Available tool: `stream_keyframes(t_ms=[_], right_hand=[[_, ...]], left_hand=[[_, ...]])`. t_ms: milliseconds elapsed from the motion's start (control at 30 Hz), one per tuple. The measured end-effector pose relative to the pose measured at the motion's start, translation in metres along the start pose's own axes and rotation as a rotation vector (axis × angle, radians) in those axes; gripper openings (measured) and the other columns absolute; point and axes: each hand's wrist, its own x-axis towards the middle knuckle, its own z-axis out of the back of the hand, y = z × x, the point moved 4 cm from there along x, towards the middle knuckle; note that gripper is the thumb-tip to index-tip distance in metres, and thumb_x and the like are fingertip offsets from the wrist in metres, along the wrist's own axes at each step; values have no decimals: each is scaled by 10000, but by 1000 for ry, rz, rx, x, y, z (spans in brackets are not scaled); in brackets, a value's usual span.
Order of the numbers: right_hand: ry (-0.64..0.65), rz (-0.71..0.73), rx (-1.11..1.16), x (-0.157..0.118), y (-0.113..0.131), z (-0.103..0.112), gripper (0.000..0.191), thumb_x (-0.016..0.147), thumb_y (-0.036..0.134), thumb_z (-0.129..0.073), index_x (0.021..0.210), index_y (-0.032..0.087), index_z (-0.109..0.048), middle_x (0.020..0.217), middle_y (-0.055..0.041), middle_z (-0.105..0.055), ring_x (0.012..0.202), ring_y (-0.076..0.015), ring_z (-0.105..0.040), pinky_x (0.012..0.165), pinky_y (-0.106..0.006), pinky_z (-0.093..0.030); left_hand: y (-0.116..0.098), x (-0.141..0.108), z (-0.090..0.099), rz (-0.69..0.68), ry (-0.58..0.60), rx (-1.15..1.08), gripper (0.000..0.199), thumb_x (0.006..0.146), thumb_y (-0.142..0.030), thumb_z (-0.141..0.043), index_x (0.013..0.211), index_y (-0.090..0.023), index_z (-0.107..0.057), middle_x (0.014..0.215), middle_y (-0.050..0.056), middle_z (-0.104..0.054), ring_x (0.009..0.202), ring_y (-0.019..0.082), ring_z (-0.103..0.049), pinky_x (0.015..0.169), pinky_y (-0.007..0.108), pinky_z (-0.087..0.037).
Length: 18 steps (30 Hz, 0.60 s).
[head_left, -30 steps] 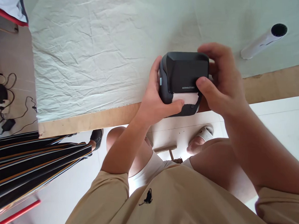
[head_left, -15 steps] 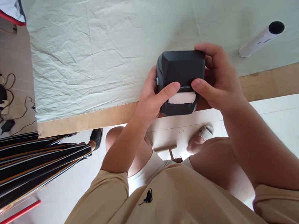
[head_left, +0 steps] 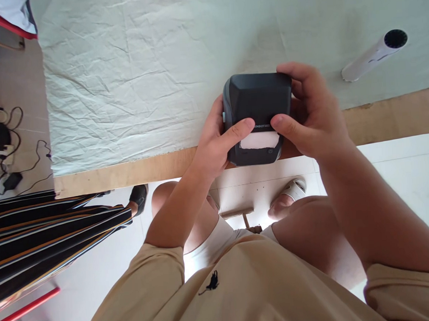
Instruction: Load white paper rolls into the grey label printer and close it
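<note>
Between both hands is a dark label printer (head_left: 259, 98) with a torn-edged strip of white label paper (head_left: 259, 140) showing from its front slot. My left hand (head_left: 220, 136) grips the printer's left side, its thumb lying on the top near the printed lettering. On the other side my right hand (head_left: 307, 107) holds it, with the thumb on top and the index finger at the far right corner. The remaining fingers are partly hidden behind the casing. The printer is at the near edge of the cloth-covered table (head_left: 141, 78).
A white tube (head_left: 371, 61) with a dark open end stands tilted in view on the right of the table. A wooden strip (head_left: 157, 167) runs along the near edge. At left are a person's striped trousers (head_left: 60, 231), cables (head_left: 5, 138) on the floor and red bars (head_left: 24, 309).
The printer has shifted very slightly left, with both hands still on it. Otherwise the scene looks the same.
</note>
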Motion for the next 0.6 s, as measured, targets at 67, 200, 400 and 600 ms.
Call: stream_keyframes(t_ms=[67,200,400,600], right_hand=[[-3,-3,-15,-1,0,0,637,939,700,-799,1478,430,-593,1428,-28,-721,961,-211,-761,831,-401,-688],[-20,37,-42,-1,-3,-1,645,955,696,-784,1501,419,-581,1421,-22,-722,928,-183,-761,790,-361,-680],[-57,25,-57,-1,-8,-2,733,893,767,-782,1501,403,-593,1375,-44,-742,936,-229,-763,795,-417,-700],[-55,30,-26,-2,-6,1,708,893,724,-802,1496,422,-586,1405,-34,-734,910,-218,-758,743,-398,-691]], left_hand=[[1,2,3,0,33,20,445,909,-549,-873,1225,-297,-687,1179,33,-794,1284,335,-778,1019,468,-696],[2,4,3,-4,38,35,511,858,-596,-900,1210,-300,-678,1202,39,-787,1355,355,-749,1070,484,-683],[-5,-4,-8,26,-65,21,395,896,-543,-860,1145,-291,-684,1188,47,-756,1387,373,-737,1141,535,-641],[-9,-6,-13,-22,-24,20,338,969,-566,-789,1189,-320,-721,1351,32,-777,1509,339,-668,1206,466,-604]])
